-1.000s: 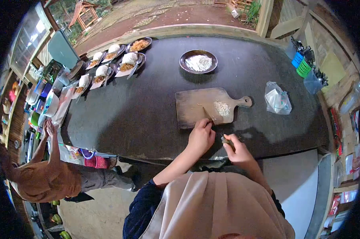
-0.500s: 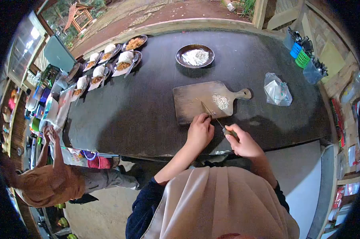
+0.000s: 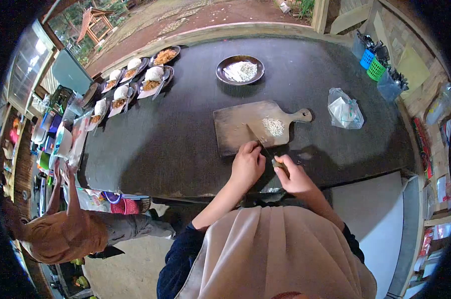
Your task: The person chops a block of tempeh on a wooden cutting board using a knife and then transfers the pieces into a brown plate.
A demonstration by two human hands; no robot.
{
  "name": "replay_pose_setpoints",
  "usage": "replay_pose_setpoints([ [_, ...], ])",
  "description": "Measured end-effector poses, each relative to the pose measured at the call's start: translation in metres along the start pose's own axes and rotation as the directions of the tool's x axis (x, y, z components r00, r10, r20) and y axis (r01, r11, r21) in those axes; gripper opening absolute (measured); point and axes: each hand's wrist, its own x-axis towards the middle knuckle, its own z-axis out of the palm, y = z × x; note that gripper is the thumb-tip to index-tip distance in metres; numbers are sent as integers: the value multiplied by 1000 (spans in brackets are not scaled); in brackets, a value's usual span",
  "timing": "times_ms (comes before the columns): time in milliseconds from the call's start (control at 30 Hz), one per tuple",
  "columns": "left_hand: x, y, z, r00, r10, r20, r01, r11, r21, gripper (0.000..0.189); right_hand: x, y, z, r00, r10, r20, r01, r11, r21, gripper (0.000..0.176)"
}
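Note:
On the dark table lies a wooden cutting board point(image 3: 230, 132) with its handle pointing right. My right hand point(image 3: 295, 175) is closed around the handle of a knife point(image 3: 258, 135), whose blade slants up and left across the board's near edge. Against that edge my left hand point(image 3: 247, 162) rests with bent fingers beside the blade; what they pinch is too small and hidden to name. A small heap of pale chopped pieces point(image 3: 273, 126) sits on the board's right half. Behind the board stands a dark bowl point(image 3: 219, 74) holding white pieces point(image 3: 241, 71).
A clear plastic bag point(image 3: 345, 110) with something white lies at right. Baskets of cutlery point(image 3: 376, 71) line the right edge. Several plates of rice and shredded food point(image 3: 152, 79) stand at back left. Another person point(image 3: 68, 231) works at the left end.
My right hand has shifted slightly left with the knife, closer to my left hand. The whole view has tilted a little; the pale heap looks the same.

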Motion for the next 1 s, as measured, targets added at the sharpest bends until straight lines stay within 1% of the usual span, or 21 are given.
replay_pose_setpoints([
  [33, 1, -1, 0, 1000, 8, -3, -8, 1000, 4, 23, 5, 3, -1, 1000, -19, 1, 19, 999, 26, 29],
  [67, 1, -1, -1, 1000, 18, -8, -18, 1000, 9, 23, 6, -7, -11, 996, 74, 45, -76, 996, 42, 29],
  [133, 1, -3, 0, 999, 34, -19, -34, 999, 2, 23, 2, -18, -27, 974, 163, 158, -173, 984, 52, 26],
  [167, 0, -3, 0, 999, 42, -23, -42, 999, -8, 23, 0, -12, -23, 974, 161, 159, -171, 984, 51, 26],
  [200, 0, -4, 1, 999, 41, -23, -41, 999, -8, 23, -5, -2, -15, 993, 64, 100, -66, 998, 19, 26],
  [267, -1, -3, 0, 1000, 16, 4, -16, 1000, 5, 25, -3, 4, 1, 991, -127, -32, 126, 992, -32, 28],
  [300, -1, -3, 1, 1000, 14, 6, -14, 1000, 2, 25, -1, 6, 1, 999, -34, 7, 34, 999, -27, 29],
  [333, 0, -2, 0, 1000, 12, 9, -12, 1000, 6, 25, 3, -5, -5, 997, 58, 47, -57, 998, -23, 30],
  [400, -1, -3, -1, 1000, 19, 12, -19, 1000, 11, 25, 6, -10, -19, 978, 170, 122, -178, 982, 60, 30],
  [433, 0, -3, -1, 999, 33, 5, -33, 999, 18, 25, 4, -5, -22, 990, 77, 119, -82, 996, 39, 29],
  [467, -1, -4, 0, 999, 43, 2, -43, 999, 25, 25, 1, -4, -19, 990, 75, 119, -80, 996, 38, 29],
  [533, -1, -5, -1, 999, 49, 3, -49, 999, 12, 25, -5, -1, -8, 999, -24, 48, 26, 999, -30, 31],
  [600, 0, -4, 1, 999, 53, 0, -53, 999, -3, 25, 0, 7, 0, 1000, -3, 23, 4, 999, -39, 31],
  [667, -2, -5, 3, 1000, 17, -2, -17, 1000, 13, 24, 8, 2, 0, 999, -30, 11, 30, 1000, 8, 30],
  [733, -3, -6, 1, 999, 38, -2, -38, 999, 11, 24, 6, -3, -12, 999, -15, 31, 15, 1000, 9, 30],
  [800, -1, -6, 1, 999, 54, -11, -53, 999, 9, 23, -1, 0, -15, 994, 16, 105, -18, 1000, 21, 30],
  [867, -1, -5, 1, 999, 47, -17, -48, 998, -27, 22, -1, -2, -5, 996, 25, 86, -26, 1000, 10, 30],
  [933, 0, -4, 1, 999, 36, -15, -36, 999, -16, 21, 6, 3, 5, 1000, -11, -1, 11, 1000, 0, 29],
  [967, -1, -4, 1, 999, 30, -13, -30, 1000, 1, 21, 10, 3, 3, 999, -44, -8, 44, 999, 28, 29],
  [1000, -3, -4, 1, 999, 32, -8, -32, 999, 3, 21, 12, 1, -2, 998, 39, 42, -40, 999, 25, 29],
])
